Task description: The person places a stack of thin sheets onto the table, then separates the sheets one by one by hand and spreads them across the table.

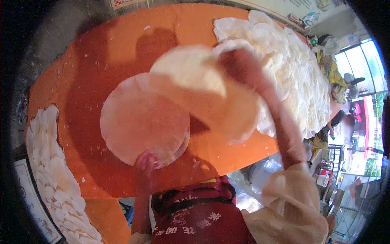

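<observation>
A pale, thin round flatbread [187,67] hangs in the air, smeared by motion, with its far right edge in my right hand [239,67]. That hand is closed on it, though its fingers are blurred. Left of it, a pile of similar round flatbreads [140,118] lies on the orange table [122,44]. At the pile's near edge is my left hand [148,160], its fingers bunched together on the rim of the flatbreads. The raised flatbread partly covers the pile's right side. Another blurred, tan-orange round shape [231,110] shows below the raised flatbread.
A broad heap of overlapping flatbreads [290,77] covers the table's right side. Overlapping rows of thin pale pieces [55,171] line the left side. Clear plastic bags [264,173] sit below the near right edge, and a metal rack [337,158] stands farther right.
</observation>
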A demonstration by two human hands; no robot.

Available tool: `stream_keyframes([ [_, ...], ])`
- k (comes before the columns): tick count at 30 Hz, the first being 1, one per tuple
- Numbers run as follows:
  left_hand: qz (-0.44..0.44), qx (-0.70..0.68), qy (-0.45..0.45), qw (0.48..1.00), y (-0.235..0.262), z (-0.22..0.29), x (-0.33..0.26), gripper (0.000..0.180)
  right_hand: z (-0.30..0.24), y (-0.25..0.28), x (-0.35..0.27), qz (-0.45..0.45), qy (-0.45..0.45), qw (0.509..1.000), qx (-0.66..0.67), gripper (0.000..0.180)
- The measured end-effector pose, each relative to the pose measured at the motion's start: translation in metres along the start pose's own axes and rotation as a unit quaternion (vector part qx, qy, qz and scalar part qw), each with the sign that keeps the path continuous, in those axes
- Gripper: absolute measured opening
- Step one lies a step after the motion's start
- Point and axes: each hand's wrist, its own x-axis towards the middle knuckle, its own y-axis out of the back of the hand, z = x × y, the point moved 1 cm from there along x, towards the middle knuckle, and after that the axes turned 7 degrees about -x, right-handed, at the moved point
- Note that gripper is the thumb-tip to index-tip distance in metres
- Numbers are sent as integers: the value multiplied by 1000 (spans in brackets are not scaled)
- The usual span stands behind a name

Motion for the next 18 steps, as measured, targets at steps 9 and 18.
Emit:
stream_keyframes([
  [9,243,-45,-25,969,89,1,-7,43,92,135,76,212,-33,925,-313,19],
  [18,151,-259,32,953,105,-7,11,25,-155,-113,-58,-232,119,900,348,41],
])
